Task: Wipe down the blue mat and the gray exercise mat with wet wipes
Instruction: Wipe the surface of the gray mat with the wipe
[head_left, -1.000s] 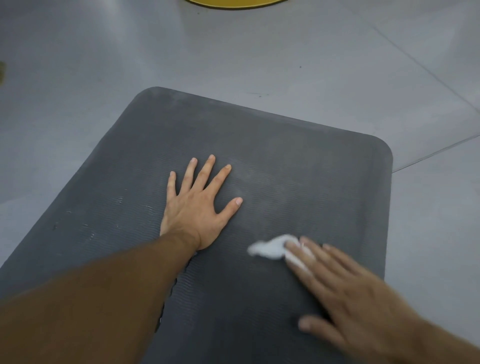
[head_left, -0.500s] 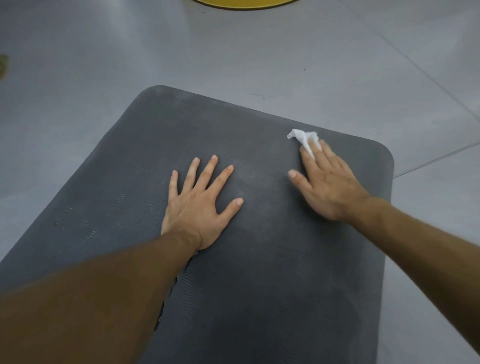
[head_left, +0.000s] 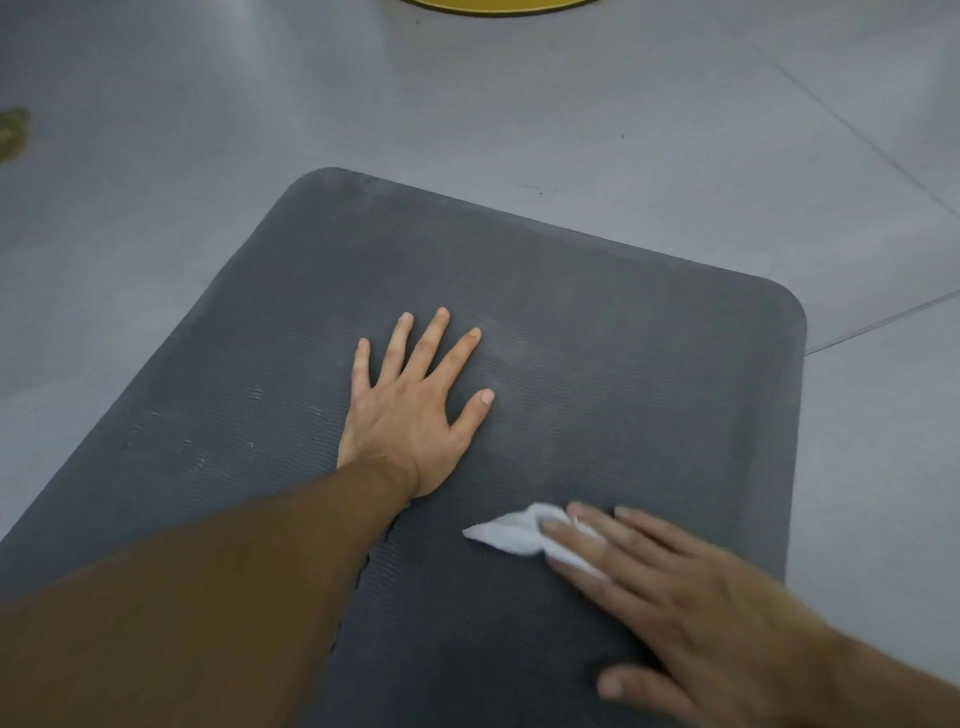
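Note:
The gray exercise mat (head_left: 597, 322) lies on the floor and fills the middle of the view, its far rounded end ahead of me. My left hand (head_left: 410, 410) rests flat on the mat with fingers spread. My right hand (head_left: 670, 597) presses a crumpled white wet wipe (head_left: 511, 532) onto the mat with straight fingers, near the mat's right side and close to me. Part of the wipe sticks out to the left of the fingertips. No blue mat is in view.
Gray tiled floor (head_left: 571, 104) surrounds the mat. The rim of a yellow round object (head_left: 493, 5) shows at the top edge. A small greenish thing (head_left: 13, 135) lies at the far left. Small pale scuffs (head_left: 197, 457) mark the mat's left part.
My right hand has swept the wipe from the mat's far right corner back toward me. A second ago it was near this same spot. The left hand stayed put.

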